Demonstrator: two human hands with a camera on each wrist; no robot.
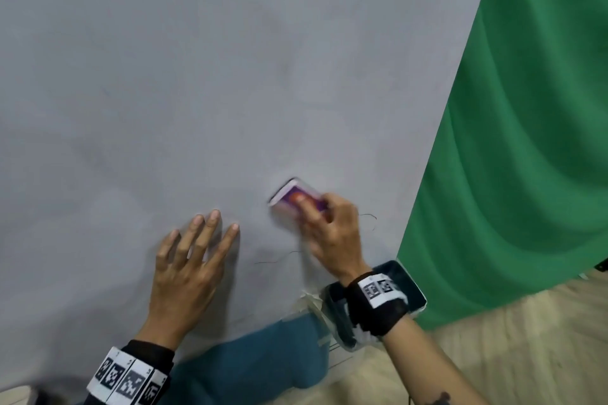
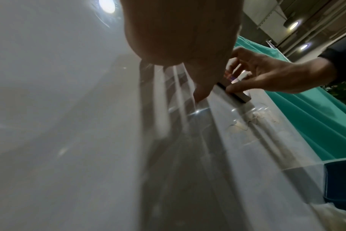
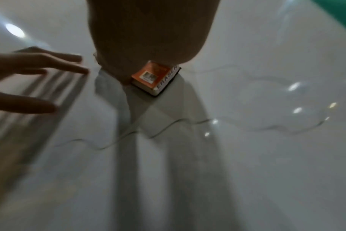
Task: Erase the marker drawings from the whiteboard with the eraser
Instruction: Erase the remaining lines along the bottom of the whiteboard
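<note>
A grey-white whiteboard (image 1: 197, 92) fills most of the head view. My right hand (image 1: 329, 230) grips a small eraser (image 1: 297, 196) with a purple and orange top and presses it flat on the board, blurred by motion. In the right wrist view the eraser (image 3: 154, 78) shows an orange label and a black felt base. Thin marker lines (image 1: 279, 260) remain below and right of the eraser; one wavy marker line (image 3: 168, 125) crosses the right wrist view. My left hand (image 1: 194, 253) lies flat on the board with fingers spread, left of the eraser.
A green cloth (image 1: 526, 141) hangs past the board's right edge. A blue cloth (image 1: 263, 355) lies at the board's lower edge, with crumpled tape (image 1: 309, 302) at the corner. Pale floor (image 1: 510, 355) shows at the lower right.
</note>
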